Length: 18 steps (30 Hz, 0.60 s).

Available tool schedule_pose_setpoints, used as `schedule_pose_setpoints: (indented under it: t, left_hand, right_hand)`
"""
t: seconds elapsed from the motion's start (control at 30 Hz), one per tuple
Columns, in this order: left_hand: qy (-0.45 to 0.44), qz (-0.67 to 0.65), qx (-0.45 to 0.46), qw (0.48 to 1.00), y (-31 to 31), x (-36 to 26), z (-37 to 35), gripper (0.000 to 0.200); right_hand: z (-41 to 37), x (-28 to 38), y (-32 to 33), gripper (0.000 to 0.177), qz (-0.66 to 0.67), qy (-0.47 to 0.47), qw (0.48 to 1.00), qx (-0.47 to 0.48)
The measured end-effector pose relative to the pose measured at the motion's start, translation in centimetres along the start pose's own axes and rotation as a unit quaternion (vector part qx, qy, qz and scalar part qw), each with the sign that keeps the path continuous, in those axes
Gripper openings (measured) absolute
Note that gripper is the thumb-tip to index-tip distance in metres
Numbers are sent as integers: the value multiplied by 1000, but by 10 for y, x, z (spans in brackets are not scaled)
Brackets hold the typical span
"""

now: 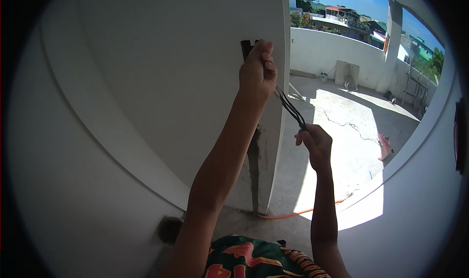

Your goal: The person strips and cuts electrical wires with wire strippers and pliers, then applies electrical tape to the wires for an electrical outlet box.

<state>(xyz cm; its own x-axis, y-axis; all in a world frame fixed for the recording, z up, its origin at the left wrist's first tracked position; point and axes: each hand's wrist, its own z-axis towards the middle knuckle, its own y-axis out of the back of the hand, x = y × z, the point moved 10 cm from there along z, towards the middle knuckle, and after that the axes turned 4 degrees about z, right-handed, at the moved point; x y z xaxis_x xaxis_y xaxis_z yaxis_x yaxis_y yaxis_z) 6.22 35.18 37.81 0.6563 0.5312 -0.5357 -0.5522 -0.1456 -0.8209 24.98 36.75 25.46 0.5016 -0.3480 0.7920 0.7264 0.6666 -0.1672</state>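
Observation:
Several thin black electrical wires (290, 107) stretch between my two hands in front of the white wall. My left hand (257, 70) is raised high, with its fingers curled round the upper part of the wires. Just behind its knuckles, a dark rectangular shape (245, 50) shows at the wall face, partly hidden by the hand. Lower and to the right, my right hand (318, 144) is closed on the other end of the wires, thumb and fingers pinched together.
A rough vertical groove (253, 170) runs down the wall near its edge. An orange hose or cord (288, 215) lies on the floor below. Outside, a sunlit concrete floor (342, 161) holds a thin cable and a reddish bag (385, 147). A board (347, 73) leans against the parapet.

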Motion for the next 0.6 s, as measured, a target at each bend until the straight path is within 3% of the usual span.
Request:
schedule_pose_setpoints:
  t: [0.13,0.23,0.33,0.43,0.53,0.6]
  left_hand:
    - [-35,77,-32,996,1,-9,-2,4]
    - [-125,228,-47,965,2,-22,-3,7]
    - [-178,260,-78,946,4,-26,1,14]
    - [-113,274,7,955,7,-27,9,17]
    - [-254,558,8,790,-2,-57,-24,18]
    - [-452,668,37,590,-12,-59,-66,20]
  right_hand:
    - [3,2,-5,17,-34,-7,999,7]
    - [4,-3,-10,17,-39,-16,999,18]
    - [8,-11,-13,17,-7,-21,999,36]
    - [12,-7,-27,17,-19,-23,996,82]
    - [21,27,-44,21,-35,25,990,133]
    - [39,56,-50,29,-62,54,988,134]
